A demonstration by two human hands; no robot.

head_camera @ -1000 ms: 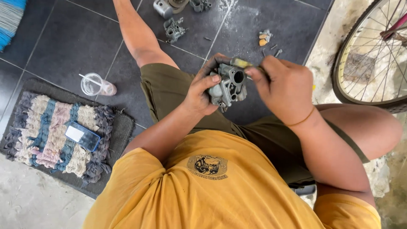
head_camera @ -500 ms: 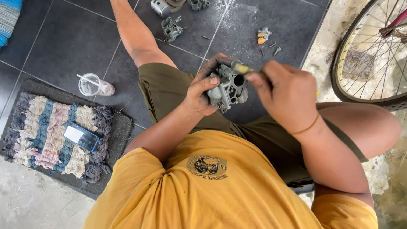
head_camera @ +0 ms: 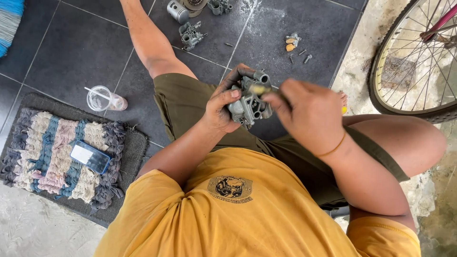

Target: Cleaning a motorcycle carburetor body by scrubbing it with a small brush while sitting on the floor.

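Observation:
I sit on a dark tiled floor and look down at my lap. My left hand [head_camera: 223,107] grips a grey metal carburetor [head_camera: 250,102] from the left side, thumb on top. My right hand [head_camera: 307,114] is closed around a thin tool with a yellowish tip [head_camera: 259,89] that rests on the top of the carburetor. The tool's handle is hidden in my fist. A thin orange band circles my right wrist.
More metal engine parts [head_camera: 190,34] and small screws and fittings [head_camera: 293,43] lie on the tiles ahead. A plastic cup [head_camera: 102,100] and a phone [head_camera: 90,157] on a rag rug [head_camera: 47,157] are at my left. A bicycle wheel [head_camera: 414,62] stands at the right.
Both hands have shifted slightly with the carburetor, which has turned a little in my left hand. My right hand keeps the tool at its top.

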